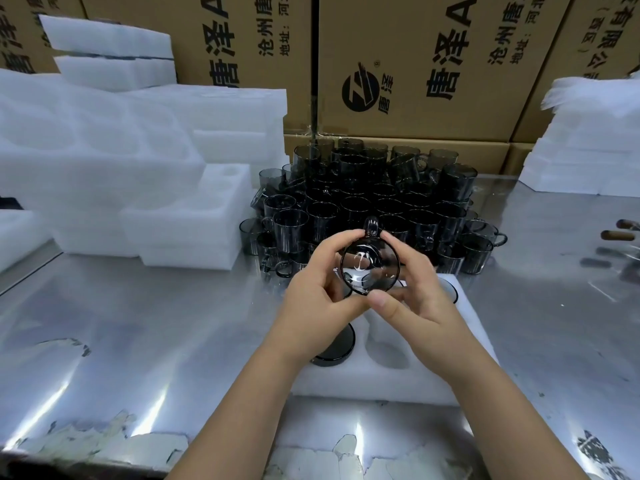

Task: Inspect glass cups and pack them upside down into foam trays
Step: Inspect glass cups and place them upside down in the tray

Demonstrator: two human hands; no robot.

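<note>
Above the far half of the foam tray [381, 386], two hands held one smoked glass cup [370, 268] clear of the foam, a round end facing the camera and its handle pointing away. The left hand [322, 282] gripped the cup's left side with curled fingers. The right hand [412, 289] gripped the right side, thumb under the near edge.

In the tray, one upside-down cup [334, 351] sat in the near-left pocket, with one empty pocket [388, 355] just beside it. A second dark rim [450, 289] showed at the far right corner; the hands hid the other pockets.

The steel table [138, 341] lay bare and wide to the tray's left, and bare again to its right. The heap of cups [363, 202], too many to count, crowded the tray's far edge. Two foam stacks, left [104, 150] and right [588, 140], flanked the heap, and cardboard boxes [415, 64] walled the back.
</note>
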